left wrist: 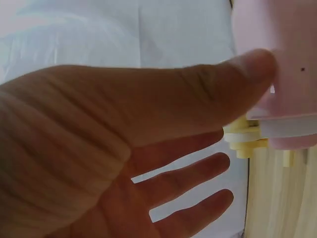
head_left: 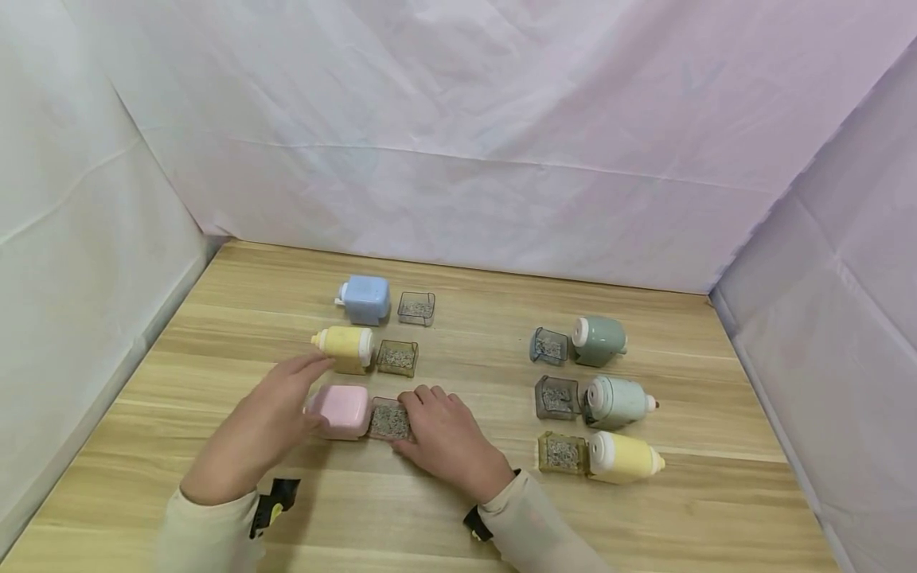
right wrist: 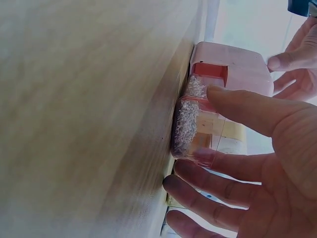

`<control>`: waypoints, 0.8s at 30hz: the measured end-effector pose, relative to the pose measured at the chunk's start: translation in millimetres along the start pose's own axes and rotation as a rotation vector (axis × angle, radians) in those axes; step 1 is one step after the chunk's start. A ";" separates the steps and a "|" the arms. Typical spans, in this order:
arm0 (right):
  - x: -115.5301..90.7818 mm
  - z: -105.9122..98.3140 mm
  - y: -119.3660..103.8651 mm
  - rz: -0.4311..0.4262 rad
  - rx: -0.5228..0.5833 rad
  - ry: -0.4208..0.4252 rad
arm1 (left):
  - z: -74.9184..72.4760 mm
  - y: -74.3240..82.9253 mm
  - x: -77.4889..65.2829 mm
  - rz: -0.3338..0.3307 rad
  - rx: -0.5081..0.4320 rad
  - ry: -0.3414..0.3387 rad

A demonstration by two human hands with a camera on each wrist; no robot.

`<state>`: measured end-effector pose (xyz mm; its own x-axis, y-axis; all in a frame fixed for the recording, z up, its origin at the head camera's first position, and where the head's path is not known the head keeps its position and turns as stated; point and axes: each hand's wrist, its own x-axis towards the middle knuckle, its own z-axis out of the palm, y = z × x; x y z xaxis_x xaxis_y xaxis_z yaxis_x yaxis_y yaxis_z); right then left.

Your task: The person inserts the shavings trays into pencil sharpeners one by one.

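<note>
In the head view my left hand [head_left: 268,418] is at the left end of a pink pencil sharpener [head_left: 342,411]. Its thumb [left wrist: 218,89] meets the pink body in the left wrist view; the fingers there are straight and spread. My right hand [head_left: 447,434] pinches the clear shavings drawer [right wrist: 190,131] of this sharpener between thumb and index finger. That drawer is partly out of the body and holds grey pencil shavings. Just behind, a yellow sharpener [head_left: 344,344] stands beside its separate drawer [head_left: 397,358].
A blue sharpener [head_left: 367,299] stands at the back left beside its drawer [head_left: 417,308]. On the right are a dark green sharpener [head_left: 600,340], a pale green one [head_left: 619,400] and another yellow one [head_left: 623,457], each with a shavings-filled drawer on its left. White cloth walls [head_left: 458,183] surround the wooden table [head_left: 473,318].
</note>
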<state>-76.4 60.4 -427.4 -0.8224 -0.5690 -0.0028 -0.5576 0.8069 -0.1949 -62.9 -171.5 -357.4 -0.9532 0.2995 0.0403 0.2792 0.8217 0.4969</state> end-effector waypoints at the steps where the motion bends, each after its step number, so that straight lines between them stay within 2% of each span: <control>1: 0.1 -0.1 0.1 0.000 0.000 -0.001 | 1.2 -0.2 -0.6 0.011 0.000 0.006; 5: 0.5 -0.2 0.7 -0.004 -0.005 -0.002 | 3.9 -1.1 -1.7 0.050 -0.014 0.024; 8: 1.0 -0.1 0.7 -0.006 -0.004 -0.006 | 7.1 -2.5 -0.5 0.056 -0.037 -0.005; 13: 1.0 -0.4 0.6 0.000 0.008 -0.017 | 12.5 -4.1 3.8 0.022 -0.040 -0.057; 24: 3.0 -0.5 0.6 -0.009 0.004 -0.025 | 15.6 -1.9 6.7 -0.020 -0.027 -0.064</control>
<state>-79.3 59.2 -427.0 -0.8144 -0.5797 -0.0255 -0.5642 0.8014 -0.1987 -68.1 -163.5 -371.6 -0.9492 0.3138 -0.0250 0.2557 0.8149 0.5202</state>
